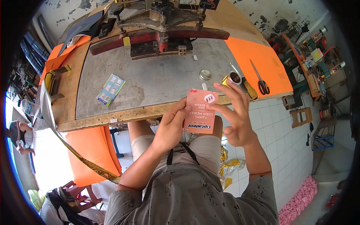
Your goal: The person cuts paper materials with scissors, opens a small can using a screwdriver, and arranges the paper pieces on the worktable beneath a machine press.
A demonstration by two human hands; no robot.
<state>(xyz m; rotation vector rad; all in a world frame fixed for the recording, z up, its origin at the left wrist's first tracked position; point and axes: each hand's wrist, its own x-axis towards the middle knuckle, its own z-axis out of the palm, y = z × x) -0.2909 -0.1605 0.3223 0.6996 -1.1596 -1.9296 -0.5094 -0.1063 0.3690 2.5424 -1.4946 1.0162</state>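
My left hand [172,125] pinches the left edge of a pink printed card [199,120] marked "Ciptadent", held above the table's front edge with its print upside down to me. My right hand [238,118] is beside the card with fingers spread, one fingertip over the card's right part; I cannot tell if it touches. Just beyond that hand stands an open tin [235,78] with dark contents and a yellow label. Its round metal lid [205,75] appears to lie on the grey work surface [150,82]. A brush with a yellowish handle [250,89] is next to the tin.
A blue printed sheet [111,89] lies left on the table. Black-handled scissors [263,85] rest on orange sheeting [240,52] at the right. A heavy metal press [161,33] spans the back. More orange sheets [90,153] hang at the lower left, beside a yellow-black strap [90,163].
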